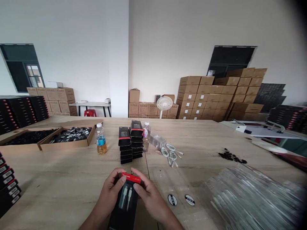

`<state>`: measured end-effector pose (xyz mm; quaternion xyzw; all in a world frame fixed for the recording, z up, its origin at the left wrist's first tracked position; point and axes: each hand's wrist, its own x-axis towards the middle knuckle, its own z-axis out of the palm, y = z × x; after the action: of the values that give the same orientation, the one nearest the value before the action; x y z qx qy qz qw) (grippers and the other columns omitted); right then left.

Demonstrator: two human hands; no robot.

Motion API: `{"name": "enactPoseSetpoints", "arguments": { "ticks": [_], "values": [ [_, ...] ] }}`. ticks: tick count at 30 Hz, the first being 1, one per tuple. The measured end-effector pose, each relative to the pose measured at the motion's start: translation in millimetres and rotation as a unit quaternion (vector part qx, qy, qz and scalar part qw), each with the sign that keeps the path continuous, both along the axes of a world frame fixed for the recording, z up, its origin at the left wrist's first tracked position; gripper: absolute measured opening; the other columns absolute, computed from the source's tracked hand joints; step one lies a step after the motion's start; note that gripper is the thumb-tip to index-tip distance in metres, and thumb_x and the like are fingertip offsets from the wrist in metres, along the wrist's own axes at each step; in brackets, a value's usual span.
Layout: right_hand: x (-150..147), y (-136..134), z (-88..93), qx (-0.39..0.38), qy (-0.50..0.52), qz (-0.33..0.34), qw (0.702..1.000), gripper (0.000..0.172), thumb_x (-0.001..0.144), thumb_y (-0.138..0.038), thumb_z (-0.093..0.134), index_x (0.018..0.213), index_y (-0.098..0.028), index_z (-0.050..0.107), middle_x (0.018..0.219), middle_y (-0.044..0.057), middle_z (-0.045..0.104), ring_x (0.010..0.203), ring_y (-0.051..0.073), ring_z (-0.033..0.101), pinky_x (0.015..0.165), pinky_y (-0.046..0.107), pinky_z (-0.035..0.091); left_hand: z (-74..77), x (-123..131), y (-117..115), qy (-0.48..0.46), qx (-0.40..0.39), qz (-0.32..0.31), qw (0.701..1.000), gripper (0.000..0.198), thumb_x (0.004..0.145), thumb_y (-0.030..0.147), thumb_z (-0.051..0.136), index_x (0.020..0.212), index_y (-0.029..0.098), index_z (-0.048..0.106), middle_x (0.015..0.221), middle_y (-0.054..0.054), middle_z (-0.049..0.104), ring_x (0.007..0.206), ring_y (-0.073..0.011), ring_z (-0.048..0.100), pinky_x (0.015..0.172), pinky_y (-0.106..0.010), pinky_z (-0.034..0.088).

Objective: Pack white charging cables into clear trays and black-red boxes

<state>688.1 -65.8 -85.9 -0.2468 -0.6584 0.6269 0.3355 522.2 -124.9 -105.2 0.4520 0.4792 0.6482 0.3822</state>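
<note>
Between both hands, close to me, is a black cable box [124, 207] with a red top edge and a picture of two white cable plugs. My left hand [112, 188] grips its upper left side, thumb on the front. The upper right corner is held by my right hand [148, 193], its thumb also on the front. A small dark loop shows above the box's top edge. Beyond my hands stand two stacks of black boxes [126, 150]. Coiled white cables [171, 155] lie to their right. Two round black-and-white labels [172, 200] sit right of my right hand.
Clear plastic sleeves [249, 198] are piled at right, with small black pieces [231, 156] behind. Two bottles, one with amber liquid [101, 143], stand mid-table. Left are open cartons [64, 143] of black items and stacked black boxes [8, 185]. A fan [164, 103] and cartons line the wall.
</note>
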Motion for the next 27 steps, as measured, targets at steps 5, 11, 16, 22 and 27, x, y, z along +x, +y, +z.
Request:
{"name": "enactPoseSetpoints", "arguments": {
  "ticks": [5,11,16,22,27],
  "values": [
    [-13,-3,-4.7,-0.020,0.062,-0.082,0.995,0.045,0.080,-0.046,0.068,0.118,-0.024,0.056,0.094,0.004,0.074,0.087,0.023,0.068,0.082,0.037,0.052,3.3,-5,-1,0.030,0.005,0.017,0.999,0.037,0.086,0.049,0.058,0.110,0.021,0.061,0.095,-0.004,0.067,0.083,-0.0195,0.061,0.074,-0.031,0.051],
    [-15,6,-7.8,0.014,0.092,-0.217,0.972,0.044,0.073,-0.056,0.072,0.096,-0.021,0.059,0.087,0.006,0.073,0.078,0.023,0.065,0.068,0.034,0.053,8.1,3,-29,0.316,-0.012,0.105,0.943,0.075,0.066,0.032,0.076,0.137,0.030,0.052,0.143,-0.012,0.050,0.125,-0.0371,0.049,0.100,-0.051,0.044],
    [-21,1,-9.0,-0.056,0.080,-0.154,0.983,0.054,0.064,-0.061,0.077,0.099,-0.023,0.060,0.092,0.007,0.071,0.079,0.025,0.066,0.066,0.038,0.057,8.7,10,-62,0.475,-0.100,0.126,0.865,0.103,0.046,0.014,0.077,0.145,0.020,0.046,0.140,-0.023,0.052,0.124,-0.0493,0.047,0.102,-0.063,0.038],
    [-33,0,-35.1,-0.065,0.009,-0.048,0.997,0.076,0.069,-0.070,0.066,0.129,-0.027,0.052,0.119,0.015,0.065,0.085,0.030,0.070,0.057,0.040,0.057,82.4,-73,-146,0.550,-0.043,0.325,0.768,0.072,0.069,0.016,0.062,0.140,0.023,0.050,0.139,-0.014,0.055,0.125,-0.0331,0.052,0.107,-0.046,0.042],
    [-32,4,-42.7,-0.021,-0.091,-0.031,0.995,0.066,0.069,-0.067,0.064,0.120,-0.025,0.062,0.114,0.013,0.068,0.089,0.029,0.071,0.064,0.036,0.058,204.8,-165,-226,0.554,-0.128,0.448,0.690,0.063,0.077,0.046,0.062,0.135,0.024,0.053,0.122,-0.010,0.067,0.105,-0.0343,0.064,0.093,-0.048,0.049]
  ]
}}
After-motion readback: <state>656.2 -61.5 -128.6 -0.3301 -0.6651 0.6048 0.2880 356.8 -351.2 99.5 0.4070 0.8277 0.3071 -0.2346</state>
